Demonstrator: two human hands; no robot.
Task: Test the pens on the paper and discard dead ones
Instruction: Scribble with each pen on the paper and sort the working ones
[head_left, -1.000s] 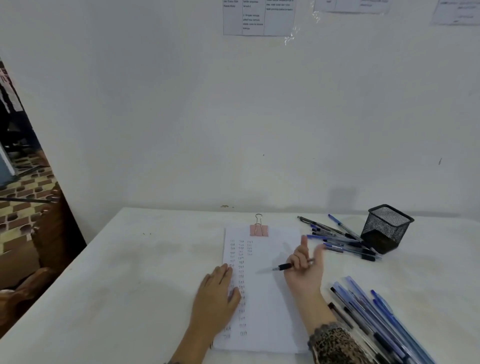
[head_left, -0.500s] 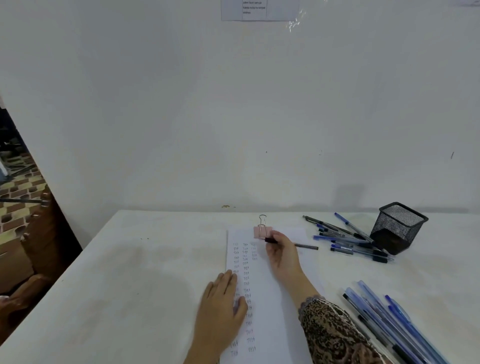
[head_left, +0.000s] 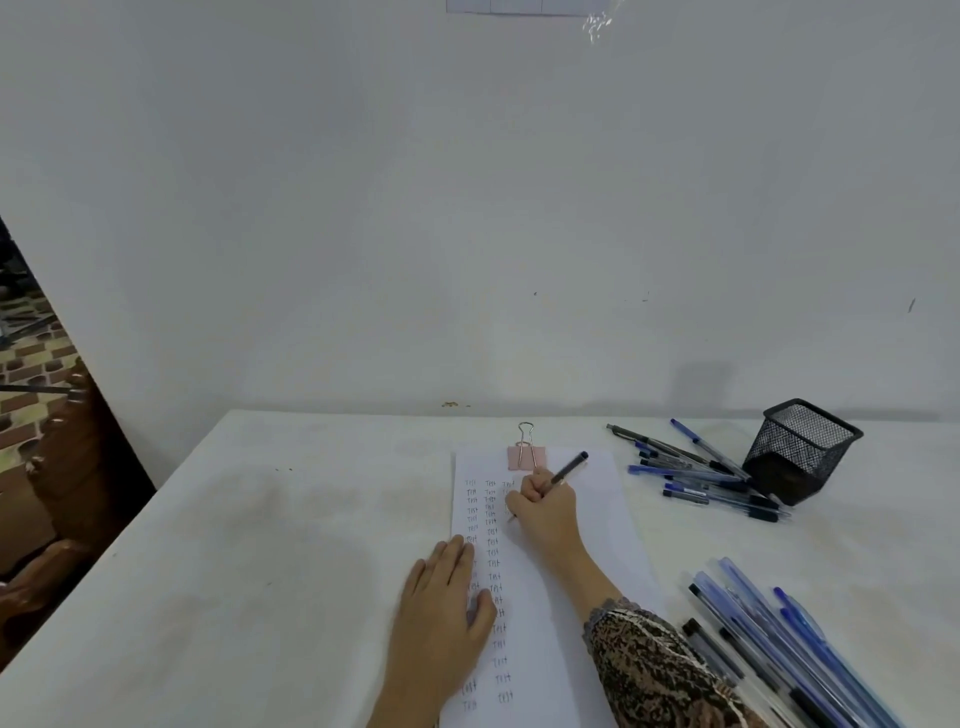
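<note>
I see the right hand (head_left: 543, 512) curled round a black pen (head_left: 570, 468), thumb and fingers pinching its lower barrel. The pen's capless back end slants up and away to the right, and its tip meets the paper (head_left: 608, 499) near the top of the third column of small written words. The left hand (head_left: 444, 613) lies flat with straight fingers on the paper's left edge, partly over the worktop (head_left: 260, 545), pressing the sheet down. A pink binder clip (head_left: 525, 457) grips the paper's far edge, just beyond the right hand. To the far right I make out a loose heap of pens (head_left: 696, 475) touching a black mesh holder (head_left: 800, 457), which leans tilted on the worktop. A second row of blue and black pens (head_left: 779, 639) lies nearer, just beside the patterned sleeve (head_left: 654, 670) of the right arm.
</note>
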